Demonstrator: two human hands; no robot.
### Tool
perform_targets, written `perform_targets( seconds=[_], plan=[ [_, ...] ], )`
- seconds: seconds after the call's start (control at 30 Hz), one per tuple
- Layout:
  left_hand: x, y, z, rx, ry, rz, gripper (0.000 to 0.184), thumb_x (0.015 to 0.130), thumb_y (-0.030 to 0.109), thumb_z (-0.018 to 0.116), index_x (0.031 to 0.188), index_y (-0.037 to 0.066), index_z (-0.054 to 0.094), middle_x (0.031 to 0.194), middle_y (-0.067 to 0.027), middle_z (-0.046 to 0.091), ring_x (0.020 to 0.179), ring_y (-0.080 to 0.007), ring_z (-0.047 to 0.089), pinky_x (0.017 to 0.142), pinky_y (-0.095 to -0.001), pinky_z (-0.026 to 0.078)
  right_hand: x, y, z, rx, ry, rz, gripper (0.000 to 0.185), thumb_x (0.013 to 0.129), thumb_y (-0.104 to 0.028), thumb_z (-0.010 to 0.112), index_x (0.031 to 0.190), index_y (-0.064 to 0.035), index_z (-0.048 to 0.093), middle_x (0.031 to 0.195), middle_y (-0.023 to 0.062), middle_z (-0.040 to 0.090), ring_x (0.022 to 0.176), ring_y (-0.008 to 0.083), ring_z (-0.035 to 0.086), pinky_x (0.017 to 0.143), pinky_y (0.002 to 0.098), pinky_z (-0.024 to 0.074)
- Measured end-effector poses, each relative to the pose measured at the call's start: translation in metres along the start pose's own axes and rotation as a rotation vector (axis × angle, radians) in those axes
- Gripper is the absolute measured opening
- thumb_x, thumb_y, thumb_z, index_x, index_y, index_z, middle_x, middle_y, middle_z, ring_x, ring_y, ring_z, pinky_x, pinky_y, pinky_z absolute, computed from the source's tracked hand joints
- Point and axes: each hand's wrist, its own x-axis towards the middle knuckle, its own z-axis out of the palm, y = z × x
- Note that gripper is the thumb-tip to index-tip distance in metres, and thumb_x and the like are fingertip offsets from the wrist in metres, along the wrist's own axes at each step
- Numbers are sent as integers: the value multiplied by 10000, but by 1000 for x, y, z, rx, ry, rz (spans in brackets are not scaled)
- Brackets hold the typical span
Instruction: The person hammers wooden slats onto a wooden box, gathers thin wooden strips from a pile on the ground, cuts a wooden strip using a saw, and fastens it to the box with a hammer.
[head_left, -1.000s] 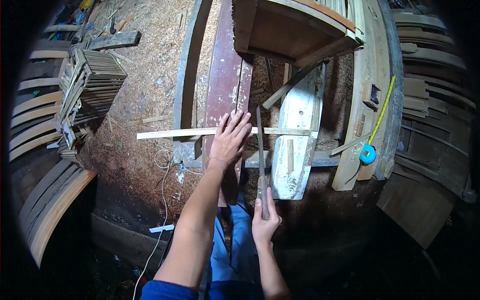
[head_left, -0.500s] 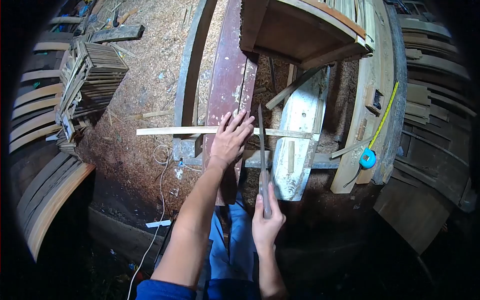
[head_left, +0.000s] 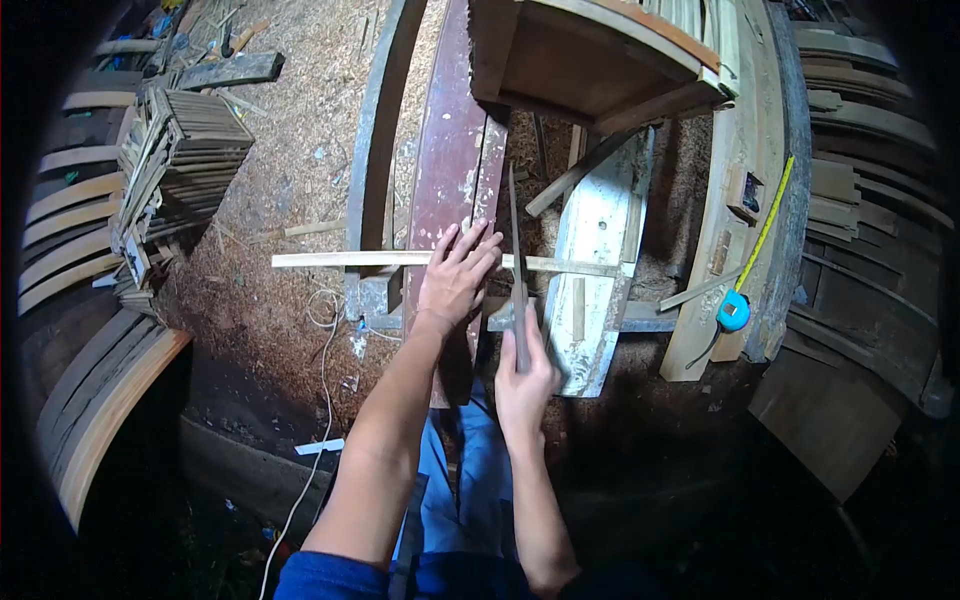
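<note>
Blue at the sleeves (head_left: 330,577), pinches a long blade (head_left: 516,228) between thumb and forefinger of the right hand (head_left: 527,382), on the near side of a wooden strip (head_left: 340,259), with the other fingers hardly visible. Rests the left hand (head_left: 455,282) on the strip, over a red plank (head_left: 440,170), with fingers slightly spread. Faces a wooden box (head_left: 590,75) beyond the strip.

One head-worn camera, high over the person's own legs (head_left: 465,465), facing forward and steeply down.
Wide view, dark rounded edges; blue sleeves (head_left: 330,578) enter at the bottom, left hand (head_left: 457,278) and right hand (head_left: 528,376) sit near mid-frame, fairly close to the lens. Wooden box (head_left: 600,70), farther forward, is cut by the top edge; curved boards (head_left: 125,430) take the left margin, stacked planks (head_left: 850,190) the right.
</note>
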Motion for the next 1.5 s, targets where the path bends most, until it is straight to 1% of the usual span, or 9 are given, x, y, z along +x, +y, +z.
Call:
perform_targets(
  seconds=[0.37, 0.53, 0.63, 0.67, 0.83, 0.9, 1.07, 1.2, 1.5],
  plan=[
    [4, -4, 0, -8, 68, 3, 564, 754, 191, 764, 1300, 172, 624, 1557, 68, 488, 1540, -175, 305, 1295, -448, 195, -40, -1, -25, 66, 3, 56, 401, 996, -104, 652, 1374, 25, 615, 1181, 331, 677, 1129, 401, 693, 901, 421, 559],
    [2, 0, -5, -86, 67, -17, 546, 781, 91, 679, 1318, 166, 619, 1521, 41, 544, 1521, -183, 355, 1281, -463, 219, -20, 3, -11, 34, 7, 55, 396, 1001, -117, 647, 1378, 2, 623, 1164, 315, 696, 1152, 398, 686, 940, 411, 546],
    [3, -3, -2, 54, 58, 0, 619, 758, 213, 779, 1352, 192, 607, 1573, 81, 470, 1545, -162, 291, 1300, -440, 187, -32, 5, -5, 12, 73, -29, 407, 997, -110, 645, 1389, -4, 613, 1166, 304, 698, 1153, 411, 679, 934, 430, 547],
    [3, -1, -4, 35, -17, -19, 614, 771, 203, 770, 1362, 191, 602, 1580, 82, 464, 1541, -159, 300, 1300, -439, 189, -49, 4, -13, 93, 34, 104, 403, 995, -104, 643, 1384, -2, 614, 1191, 303, 689, 1159, 421, 669, 930, 440, 548],
    [1, -1, -1, 16, 72, -28, 620, 768, 198, 771, 1365, 189, 602, 1582, 83, 461, 1542, -162, 295, 1300, -445, 183, -36, -8, -27, 21, -9, 124, 420, 994, -108, 648, 1398, 2, 603, 1230, 308, 670, 1180, 412, 656, 939, 428, 545],
    [1, -2, -1, -96, 57, -18, 591, 785, 99, 700, 1364, 165, 598, 1544, 29, 517, 1518, -199, 358, 1275, -467, 223, -40, -2, -36, 6, -48, 49, 426, 997, -118, 651, 1402, 4, 599, 1221, 316, 671, 1177, 410, 662, 940, 421, 544],
    [0, -1, -2, -54, 62, 18, 535, 788, 117, 692, 1316, 160, 618, 1552, 55, 510, 1523, -200, 350, 1274, -468, 232, -19, -2, -19, 126, 20, 62, 384, 999, -129, 653, 1352, 22, 636, 1184, 312, 691, 1092, 373, 722, 922, 413, 546],
    [3, -5, -2, -1, 38, 23, 604, 762, 196, 771, 1346, 186, 616, 1597, 80, 438, 1550, -184, 277, 1296, -451, 183, 7, -13, -1, -28, 18, 36, 393, 997, -100, 641, 1362, 42, 616, 1169, 315, 697, 1100, 371, 719, 923, 408, 543],
    [1, -5, -1, 16, 36, 19, 606, 763, 205, 780, 1345, 185, 615, 1610, 79, 423, 1549, -180, 280, 1297, -441, 181, -14, -28, -22, -18, -7, 35, 391, 981, -67, 639, 1354, 45, 620, 1164, 329, 690, 1113, 417, 702, 949, 442, 534]
  ],
)
